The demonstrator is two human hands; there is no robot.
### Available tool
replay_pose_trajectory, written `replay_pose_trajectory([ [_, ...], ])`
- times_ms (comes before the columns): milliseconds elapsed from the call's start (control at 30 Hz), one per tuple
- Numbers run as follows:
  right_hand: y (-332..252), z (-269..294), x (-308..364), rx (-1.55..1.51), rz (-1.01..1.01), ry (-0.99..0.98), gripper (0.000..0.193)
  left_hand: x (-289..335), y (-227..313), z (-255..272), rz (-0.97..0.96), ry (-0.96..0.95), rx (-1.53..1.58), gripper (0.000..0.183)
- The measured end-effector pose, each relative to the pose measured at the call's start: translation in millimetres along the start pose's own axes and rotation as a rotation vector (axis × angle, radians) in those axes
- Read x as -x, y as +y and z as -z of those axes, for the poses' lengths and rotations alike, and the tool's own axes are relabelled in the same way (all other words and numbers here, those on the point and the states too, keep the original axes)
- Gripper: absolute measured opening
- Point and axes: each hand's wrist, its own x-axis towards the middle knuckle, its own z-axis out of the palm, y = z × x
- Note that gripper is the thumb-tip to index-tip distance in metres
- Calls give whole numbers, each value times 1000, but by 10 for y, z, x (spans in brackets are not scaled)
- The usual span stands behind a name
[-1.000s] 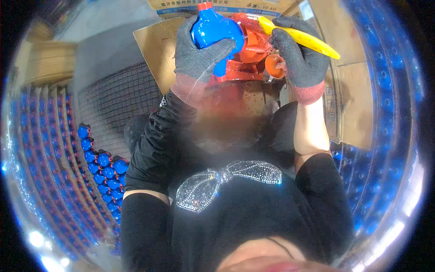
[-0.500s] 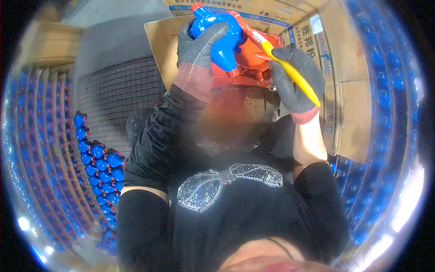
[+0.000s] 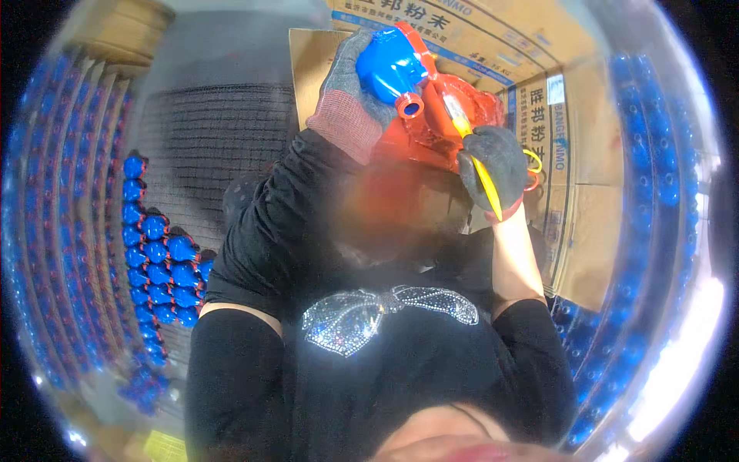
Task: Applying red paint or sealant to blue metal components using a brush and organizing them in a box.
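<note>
My left hand point(image 3: 350, 85), in a dark glove with a reddish cuff, is closed round a glossy blue valve body point(image 3: 389, 65). Red paint covers its flange edge, and a round port with a red rim faces toward me. In my gloved right hand point(image 3: 496, 165) is a paintbrush point(image 3: 483, 175) with a yellow handle, its bristle end pointing up and left. Those bristles are close to the valve body's red edge; whether they touch it I cannot tell. Beneath both lies a red-smeared paint container point(image 3: 481, 104), partly hidden by the valve body and my right hand.
Cardboard point(image 3: 585, 154) stands around the container at the back and right. Rows of blue parts with red edges point(image 3: 158, 273) stand on the left floor beside a dark ribbed mat point(image 3: 215, 131). More blue parts point(image 3: 647, 154) line the right. Yellow and red loops point(image 3: 533, 168) show beside my right hand.
The valve body has been turned in my left hand, so that its port now faces me. My right hand and the brush have shifted slightly lower, and the view has moved a little.
</note>
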Motion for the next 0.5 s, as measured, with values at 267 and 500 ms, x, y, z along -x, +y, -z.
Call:
replay_pose_trajectory([
  [267,96,-25,222,49,-63,-81,34,282,411,-266,95,-316,202,47],
  [500,-124,29,646,-58,-252,-355,39,747,574,274,-816,-134,-570,38],
])
